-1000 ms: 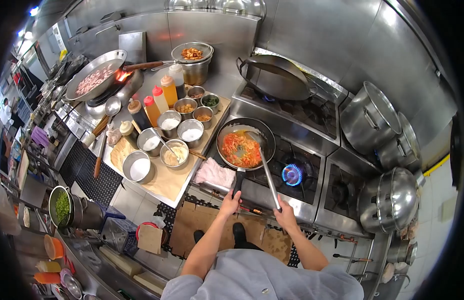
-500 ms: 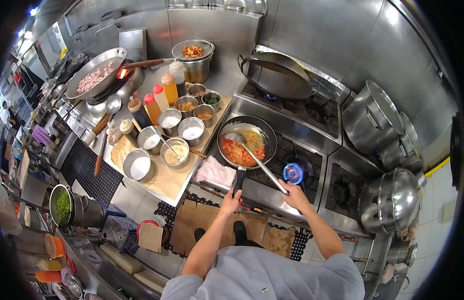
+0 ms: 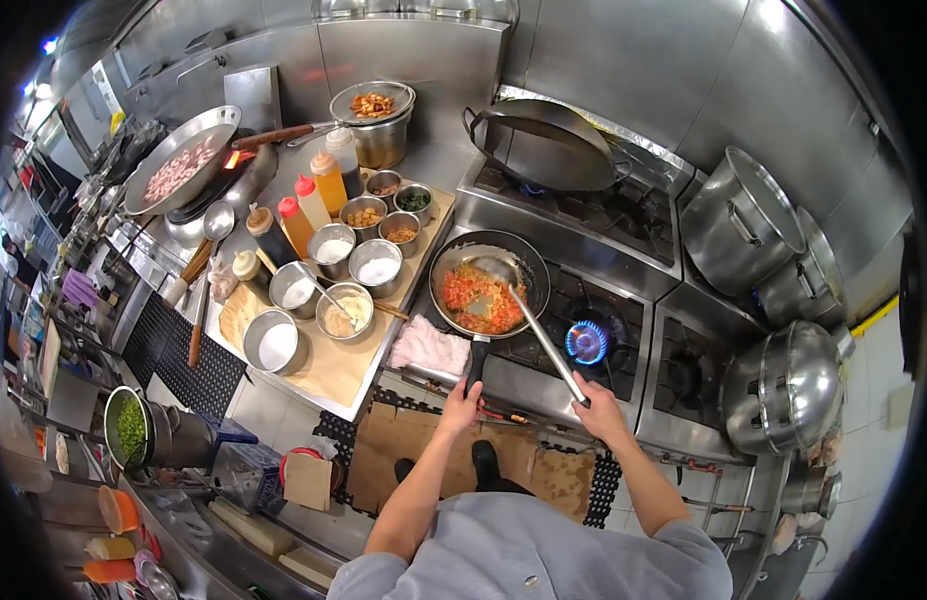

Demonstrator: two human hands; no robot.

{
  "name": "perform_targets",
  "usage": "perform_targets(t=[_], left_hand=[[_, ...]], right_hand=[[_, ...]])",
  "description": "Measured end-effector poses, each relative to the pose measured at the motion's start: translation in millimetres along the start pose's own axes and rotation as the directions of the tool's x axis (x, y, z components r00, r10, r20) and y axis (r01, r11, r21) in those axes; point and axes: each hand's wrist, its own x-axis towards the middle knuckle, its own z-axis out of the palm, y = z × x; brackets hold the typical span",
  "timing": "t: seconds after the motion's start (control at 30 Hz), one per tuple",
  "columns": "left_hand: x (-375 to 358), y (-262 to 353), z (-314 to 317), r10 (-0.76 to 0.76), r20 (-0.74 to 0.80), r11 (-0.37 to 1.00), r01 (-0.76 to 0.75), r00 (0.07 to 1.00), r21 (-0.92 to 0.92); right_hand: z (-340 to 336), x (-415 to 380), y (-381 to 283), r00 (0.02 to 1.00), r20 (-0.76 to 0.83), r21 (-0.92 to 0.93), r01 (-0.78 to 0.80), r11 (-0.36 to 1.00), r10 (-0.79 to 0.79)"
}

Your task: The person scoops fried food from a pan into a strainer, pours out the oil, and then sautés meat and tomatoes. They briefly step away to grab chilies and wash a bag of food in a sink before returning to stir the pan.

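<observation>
The left hand (image 3: 460, 405) is closed around the dark handle of the frying pan (image 3: 488, 285), which sits on the stove (image 3: 583, 300) just left of a lit blue burner (image 3: 586, 342). The right hand (image 3: 596, 408) grips the long ladle (image 3: 531, 320), fingers wrapped tight; its bowl lies in the red and orange food. A pink cloth (image 3: 428, 347) lies just left of the pan handle, beside seasoning bowls (image 3: 328, 280) on the worktop.

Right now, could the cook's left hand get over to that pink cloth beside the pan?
Probably yes. The left hand grips the pan handle, and the pink cloth lies just beside it on the counter edge, with nothing between them. It would have to let go of the handle first.
</observation>
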Motion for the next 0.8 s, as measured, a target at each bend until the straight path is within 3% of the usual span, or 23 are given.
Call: perform_targets(t=[0.03, 0.07, 0.17, 0.2, 0.23, 0.3, 0.4, 0.43, 0.5, 0.57, 0.63, 0.77, 0.8], left_hand=[[-3, 4, 1, -0.010, -0.012, 1.000, 0.010, 1.000, 0.000], [-6, 5, 3, -0.022, -0.021, 1.000, 0.022, 1.000, 0.000], [-3, 6, 2, -0.028, -0.013, 0.999, 0.028, 1.000, 0.044], [-2, 7, 3, -0.021, -0.014, 0.999, 0.022, 1.000, 0.046], [-2, 7, 2, -0.019, -0.026, 0.999, 0.020, 0.999, 0.045], [-3, 9, 1, -0.016, -0.040, 0.999, 0.018, 0.999, 0.051], [-6, 12, 0, 0.000, -0.056, 0.997, 0.004, 0.998, 0.072], [-2, 9, -1, -0.005, -0.054, 0.997, 0.009, 0.999, 0.075], [0, 9, -5, -0.036, 0.000, 0.999, 0.036, 0.999, 0.017], [-4, 15, -3, -0.051, -0.036, 0.999, 0.051, 0.998, 0.013], [-4, 14, -2, -0.060, -0.042, 0.998, 0.061, 0.997, 0.024], [2, 6, -5, -0.042, -0.029, 0.999, 0.042, 0.999, 0.019], [4, 4, -6, -0.047, -0.014, 0.999, 0.047, 0.999, 0.003]], right_hand=[[8, 5, 6, 0.997, -0.033, -0.007, -0.074, 0.997, 0.073], [24, 11, 22, 0.993, -0.113, -0.053, 0.010, 0.999, -0.016], [55, 22, 34, 0.983, -0.181, -0.031, 0.011, 0.999, -0.016], [55, 20, 25, 0.991, -0.109, 0.057, -0.069, 0.996, 0.075], [63, 16, 31, 0.975, -0.207, 0.110, 0.100, 0.989, -0.076], [56, 13, 37, 0.987, -0.138, 0.252, 0.116, 0.961, -0.083], [27, 29, 9, 1.000, -0.027, 0.005, -0.003, 1.000, 0.004], [32, 42, 16, 0.984, -0.117, -0.036, 0.130, 0.991, -0.134], [38, 62, 24, 0.992, -0.104, -0.109, 0.062, 0.992, -0.073], [32, 63, 27, 0.982, -0.099, -0.125, 0.146, 0.981, -0.159], [15, 51, 19, 0.982, 0.092, -0.254, 0.185, 0.949, -0.166], [-38, 10, -1, 0.970, 0.214, -0.227, 0.168, 0.959, -0.119], [-46, -6, -8, 0.975, 0.195, -0.116, 0.135, 0.984, -0.110]])
